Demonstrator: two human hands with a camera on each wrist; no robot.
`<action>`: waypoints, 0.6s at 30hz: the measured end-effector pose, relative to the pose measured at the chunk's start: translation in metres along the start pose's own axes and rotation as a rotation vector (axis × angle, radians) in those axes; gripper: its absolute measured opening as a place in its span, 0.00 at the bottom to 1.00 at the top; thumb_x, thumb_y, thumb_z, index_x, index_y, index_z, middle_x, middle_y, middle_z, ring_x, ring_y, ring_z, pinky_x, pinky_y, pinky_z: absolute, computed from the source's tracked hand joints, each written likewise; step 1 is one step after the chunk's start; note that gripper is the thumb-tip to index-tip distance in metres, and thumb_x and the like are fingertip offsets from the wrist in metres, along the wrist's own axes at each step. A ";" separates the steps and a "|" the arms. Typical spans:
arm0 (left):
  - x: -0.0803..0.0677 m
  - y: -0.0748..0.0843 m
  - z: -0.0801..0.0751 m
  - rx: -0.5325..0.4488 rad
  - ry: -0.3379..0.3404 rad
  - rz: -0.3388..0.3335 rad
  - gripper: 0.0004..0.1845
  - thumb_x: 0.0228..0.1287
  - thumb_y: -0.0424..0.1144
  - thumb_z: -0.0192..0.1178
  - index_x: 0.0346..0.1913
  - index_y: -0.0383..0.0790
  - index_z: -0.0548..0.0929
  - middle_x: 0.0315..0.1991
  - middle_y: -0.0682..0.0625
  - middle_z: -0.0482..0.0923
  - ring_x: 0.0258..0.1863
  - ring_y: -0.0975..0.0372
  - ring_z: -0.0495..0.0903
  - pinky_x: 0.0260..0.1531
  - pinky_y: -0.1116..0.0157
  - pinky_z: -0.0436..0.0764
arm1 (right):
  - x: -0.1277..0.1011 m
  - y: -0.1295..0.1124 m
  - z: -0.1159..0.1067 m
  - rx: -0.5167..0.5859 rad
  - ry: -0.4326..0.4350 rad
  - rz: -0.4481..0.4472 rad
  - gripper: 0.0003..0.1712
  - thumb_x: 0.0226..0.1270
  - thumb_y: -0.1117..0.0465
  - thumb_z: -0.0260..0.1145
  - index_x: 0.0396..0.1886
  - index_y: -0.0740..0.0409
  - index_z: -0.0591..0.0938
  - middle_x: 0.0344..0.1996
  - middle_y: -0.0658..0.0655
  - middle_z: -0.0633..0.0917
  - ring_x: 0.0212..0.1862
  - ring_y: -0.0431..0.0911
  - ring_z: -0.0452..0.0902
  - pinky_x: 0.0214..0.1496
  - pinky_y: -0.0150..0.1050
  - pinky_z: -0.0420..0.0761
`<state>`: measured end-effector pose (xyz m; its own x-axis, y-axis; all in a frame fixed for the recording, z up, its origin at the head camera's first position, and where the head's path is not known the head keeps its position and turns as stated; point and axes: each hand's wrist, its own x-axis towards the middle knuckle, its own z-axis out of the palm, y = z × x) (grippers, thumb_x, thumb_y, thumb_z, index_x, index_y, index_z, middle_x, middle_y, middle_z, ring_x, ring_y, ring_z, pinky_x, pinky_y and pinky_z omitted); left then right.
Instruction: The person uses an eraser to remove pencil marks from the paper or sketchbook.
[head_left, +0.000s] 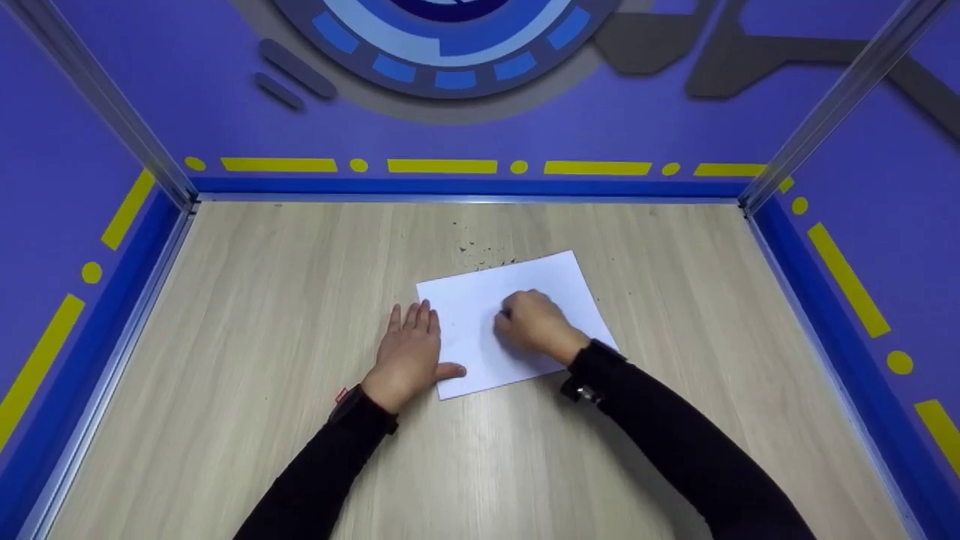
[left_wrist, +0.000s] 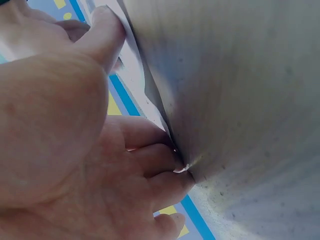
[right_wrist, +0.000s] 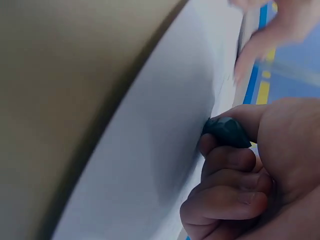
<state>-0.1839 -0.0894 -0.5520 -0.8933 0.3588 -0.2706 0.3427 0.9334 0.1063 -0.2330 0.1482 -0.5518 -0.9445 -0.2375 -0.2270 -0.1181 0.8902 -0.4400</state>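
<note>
A white sheet of paper (head_left: 469, 330) lies slightly turned on the wooden table. My left hand (head_left: 407, 351) rests flat at its left edge, fingers extended and the thumb on the sheet's lower left corner. Over the middle of the paper, my right hand (head_left: 538, 322) is curled. In the right wrist view it pinches a small dark green lump, which looks like an eraser (right_wrist: 229, 131), between thumb and fingers, against the paper. The head view shows almost none of this piece, as the hand covers it. Only faint marks, if any, show on the paper.
Dark crumbs (head_left: 463, 250) are scattered on the table (head_left: 300, 285) beyond the paper's top edge. Blue-purple panels (head_left: 427, 142) with yellow marks wall the table at the back and both sides, joined by metal edge strips.
</note>
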 end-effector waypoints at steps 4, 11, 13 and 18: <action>-0.001 0.001 -0.002 -0.001 -0.003 0.002 0.64 0.68 0.76 0.64 0.85 0.24 0.60 0.88 0.29 0.56 0.90 0.40 0.56 0.90 0.39 0.50 | -0.010 0.045 -0.020 0.030 0.036 0.050 0.19 0.79 0.54 0.63 0.26 0.57 0.81 0.32 0.58 0.85 0.39 0.52 0.79 0.44 0.48 0.79; 0.001 0.000 -0.001 -0.005 0.000 0.006 0.64 0.68 0.75 0.65 0.85 0.23 0.60 0.88 0.29 0.56 0.90 0.40 0.56 0.90 0.38 0.50 | -0.025 0.101 -0.043 0.023 0.108 0.137 0.19 0.76 0.55 0.62 0.23 0.55 0.76 0.26 0.54 0.75 0.33 0.51 0.71 0.36 0.43 0.67; 0.001 0.000 0.000 -0.008 -0.003 0.009 0.64 0.68 0.75 0.65 0.85 0.24 0.60 0.88 0.29 0.56 0.90 0.40 0.56 0.90 0.38 0.50 | -0.026 0.104 -0.044 0.024 0.102 0.141 0.20 0.77 0.55 0.62 0.21 0.53 0.71 0.24 0.52 0.71 0.31 0.49 0.68 0.33 0.42 0.65; 0.000 0.000 0.000 -0.009 -0.005 0.016 0.63 0.69 0.74 0.65 0.85 0.23 0.61 0.87 0.28 0.56 0.90 0.39 0.56 0.90 0.38 0.51 | -0.029 0.092 -0.043 0.030 0.085 0.157 0.21 0.79 0.54 0.61 0.23 0.54 0.71 0.24 0.51 0.69 0.30 0.49 0.69 0.32 0.42 0.66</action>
<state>-0.1843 -0.0896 -0.5522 -0.8863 0.3739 -0.2734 0.3543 0.9274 0.1197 -0.2294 0.2538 -0.5488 -0.9732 -0.0617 -0.2213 0.0408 0.9016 -0.4307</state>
